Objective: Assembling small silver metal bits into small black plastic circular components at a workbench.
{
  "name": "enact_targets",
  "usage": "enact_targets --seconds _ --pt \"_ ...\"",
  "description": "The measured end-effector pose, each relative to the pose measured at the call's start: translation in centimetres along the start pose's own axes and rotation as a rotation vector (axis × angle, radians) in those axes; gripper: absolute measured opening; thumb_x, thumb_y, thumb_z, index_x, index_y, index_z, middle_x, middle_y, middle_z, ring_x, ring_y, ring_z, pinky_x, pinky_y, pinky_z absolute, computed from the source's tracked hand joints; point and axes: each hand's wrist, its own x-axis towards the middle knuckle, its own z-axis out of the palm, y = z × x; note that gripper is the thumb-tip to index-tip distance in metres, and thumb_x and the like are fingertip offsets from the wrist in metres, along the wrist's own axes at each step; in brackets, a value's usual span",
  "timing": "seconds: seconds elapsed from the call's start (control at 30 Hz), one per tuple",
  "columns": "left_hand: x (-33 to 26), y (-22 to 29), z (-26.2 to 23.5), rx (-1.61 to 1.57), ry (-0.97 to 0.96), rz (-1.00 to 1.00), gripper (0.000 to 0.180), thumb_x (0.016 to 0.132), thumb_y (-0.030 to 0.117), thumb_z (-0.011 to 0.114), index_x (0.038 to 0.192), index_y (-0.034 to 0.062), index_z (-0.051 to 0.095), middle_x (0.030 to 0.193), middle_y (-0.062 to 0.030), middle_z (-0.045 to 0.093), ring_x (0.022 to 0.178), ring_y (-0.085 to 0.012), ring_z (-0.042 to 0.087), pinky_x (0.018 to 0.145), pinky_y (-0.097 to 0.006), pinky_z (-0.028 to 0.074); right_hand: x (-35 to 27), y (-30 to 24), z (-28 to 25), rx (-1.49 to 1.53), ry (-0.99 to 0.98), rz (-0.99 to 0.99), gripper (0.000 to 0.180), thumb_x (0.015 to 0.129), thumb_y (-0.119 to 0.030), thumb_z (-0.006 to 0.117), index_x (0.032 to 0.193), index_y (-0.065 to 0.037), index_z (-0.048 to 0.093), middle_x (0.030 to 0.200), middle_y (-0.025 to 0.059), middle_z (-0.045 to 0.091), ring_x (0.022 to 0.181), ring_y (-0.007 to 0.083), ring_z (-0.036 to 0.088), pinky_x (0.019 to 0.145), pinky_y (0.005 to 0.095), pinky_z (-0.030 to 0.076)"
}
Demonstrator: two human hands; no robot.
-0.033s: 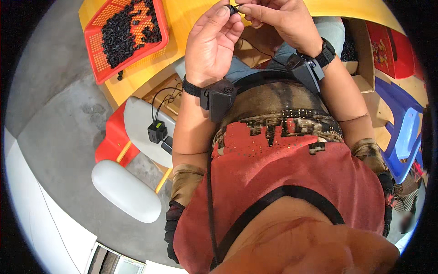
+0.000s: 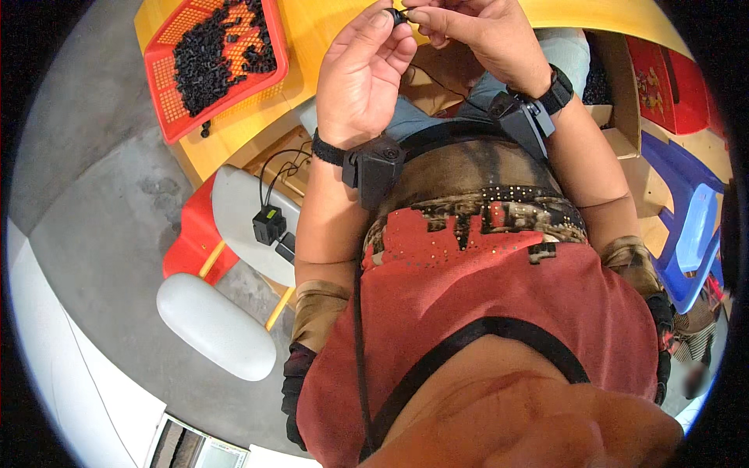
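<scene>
My left hand (image 2: 363,78) is at the top edge of the view, thumb and fingers closed on a small round black part (image 2: 399,15). Beside it my right hand (image 2: 491,35) pinches with thumb and forefinger at the right side of this part, on a thin dark piece too small to name. The two hands almost meet there, above my lap. Further left, a red plastic basket (image 2: 168,92) with many small black parts (image 2: 204,62) stands on the yellow table (image 2: 303,54).
One loose black part (image 2: 205,129) lies by the basket at the table's edge. Left of me is a grey-and-red chair (image 2: 214,327) with a black box (image 2: 269,225) and cables. To the right are a cardboard box (image 2: 624,93) with dark contents and a blue plastic stool (image 2: 686,226).
</scene>
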Motion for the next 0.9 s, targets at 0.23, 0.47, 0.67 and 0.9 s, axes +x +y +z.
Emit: enact_targets --seconds 0.23,0.47,0.67,0.9 --pt "0.11 -0.04 -0.08 -0.017 -0.010 -0.021 0.020 0.100 0.010 0.059 0.117 0.0018 0.066 0.101 -0.0072 0.070 0.089 -0.0160 0.067 0.080 -0.027 0.056 -0.15 -0.13 -0.29 0.037 -0.014 0.031 0.012 0.096 0.000 0.063 0.107 0.003 0.066 0.095 0.0077 0.072 0.086 0.0146 0.071 0.076 0.0251 0.058" --pt "0.31 -0.12 -0.18 -0.009 -0.044 -0.025 0.019 0.100 0.011 0.060 0.116 0.0029 0.066 0.101 -0.0064 0.070 0.088 -0.0151 0.067 0.079 -0.027 0.056 -0.08 0.14 -0.33 0.106 0.007 0.066 0.012 0.096 0.001 0.062 0.107 0.003 0.066 0.093 0.0080 0.072 0.085 0.0147 0.071 0.076 0.0255 0.058" --pt "0.29 -0.28 -0.43 -0.004 0.016 -0.026 0.019 0.100 0.012 0.060 0.116 0.0034 0.066 0.098 -0.0053 0.071 0.087 -0.0142 0.067 0.078 -0.025 0.055 -0.09 0.10 -0.27 0.074 0.008 0.061 0.012 0.096 -0.001 0.063 0.106 0.002 0.067 0.091 0.0081 0.073 0.082 0.0138 0.071 0.074 0.0248 0.057" --pt "0.27 -0.26 -0.41 -0.007 0.027 -0.025 0.020 0.099 0.012 0.061 0.117 0.0028 0.065 0.096 -0.0048 0.071 0.087 -0.0136 0.067 0.078 -0.025 0.055 0.01 0.33 -0.38 0.060 0.009 0.033 0.011 0.096 -0.003 0.063 0.105 0.002 0.068 0.090 0.0079 0.073 0.080 0.0128 0.070 0.073 0.0245 0.057"
